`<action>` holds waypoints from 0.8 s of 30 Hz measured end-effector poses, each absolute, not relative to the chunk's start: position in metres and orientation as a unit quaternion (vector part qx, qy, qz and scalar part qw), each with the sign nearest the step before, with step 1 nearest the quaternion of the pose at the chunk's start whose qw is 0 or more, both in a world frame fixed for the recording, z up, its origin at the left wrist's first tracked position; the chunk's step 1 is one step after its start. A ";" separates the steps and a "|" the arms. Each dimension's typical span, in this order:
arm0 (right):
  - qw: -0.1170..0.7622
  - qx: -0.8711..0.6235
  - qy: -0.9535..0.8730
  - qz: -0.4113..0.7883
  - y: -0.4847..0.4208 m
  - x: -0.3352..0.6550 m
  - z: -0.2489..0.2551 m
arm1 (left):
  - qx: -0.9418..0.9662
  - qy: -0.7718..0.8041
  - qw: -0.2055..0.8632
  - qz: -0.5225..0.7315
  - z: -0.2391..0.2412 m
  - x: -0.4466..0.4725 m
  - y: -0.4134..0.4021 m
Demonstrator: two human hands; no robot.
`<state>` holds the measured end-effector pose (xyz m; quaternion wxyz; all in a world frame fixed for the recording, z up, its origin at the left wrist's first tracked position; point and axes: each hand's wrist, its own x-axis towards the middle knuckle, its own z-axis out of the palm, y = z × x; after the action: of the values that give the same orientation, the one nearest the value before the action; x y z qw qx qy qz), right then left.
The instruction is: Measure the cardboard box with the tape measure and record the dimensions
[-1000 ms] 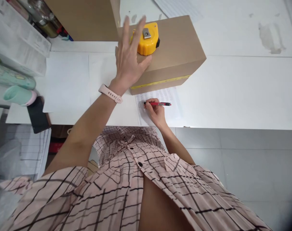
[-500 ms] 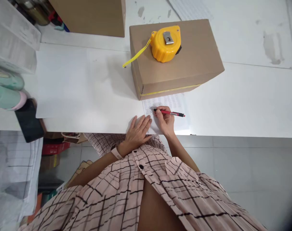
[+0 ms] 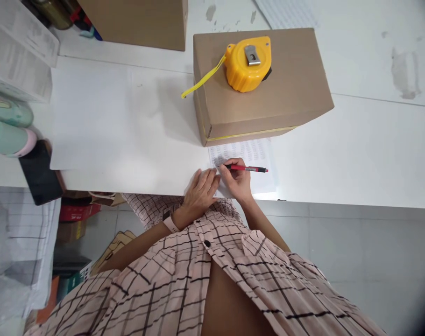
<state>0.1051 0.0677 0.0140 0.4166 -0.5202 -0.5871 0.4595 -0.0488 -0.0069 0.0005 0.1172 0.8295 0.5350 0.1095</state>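
Note:
My right hand [image 3: 237,181] grips a red and black pen [image 3: 251,169], its tip down at the left side of a sheet covered in rows of small print [image 3: 261,151]. Flat at the table's front edge lies my left hand [image 3: 200,189], fingers stretched out and touching the sheet's left edge. Just beyond both hands stands a closed brown cardboard box [image 3: 279,93], which covers the far part of the sheet. On top of it rests a yellow tape measure [image 3: 248,65] with a yellow wrist strap [image 3: 205,80] hanging over the box's left side.
Blank white paper [image 3: 89,121] lies at left on the white table [image 3: 373,154]. A black phone [image 3: 40,172] overhangs the front edge beside a mint-green bottle [image 3: 9,137]. Another cardboard box [image 3: 138,23] stands at the back, and a printed sheet [image 3: 286,13] lies at the far side.
My right hand and the pen have shifted slightly left and down on the sheet. The left hand stays flat in place. The view has tilted a little.

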 end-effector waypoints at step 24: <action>0.396 -0.499 -0.652 0.411 0.074 0.100 0.010 | 0.830 0.524 0.046 0.184 -0.015 -0.049 -0.008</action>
<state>0.0997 0.0743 0.0098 0.3963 -0.4989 -0.6523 0.4106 -0.0488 -0.0084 -0.0155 0.0462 0.8303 0.5241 0.1839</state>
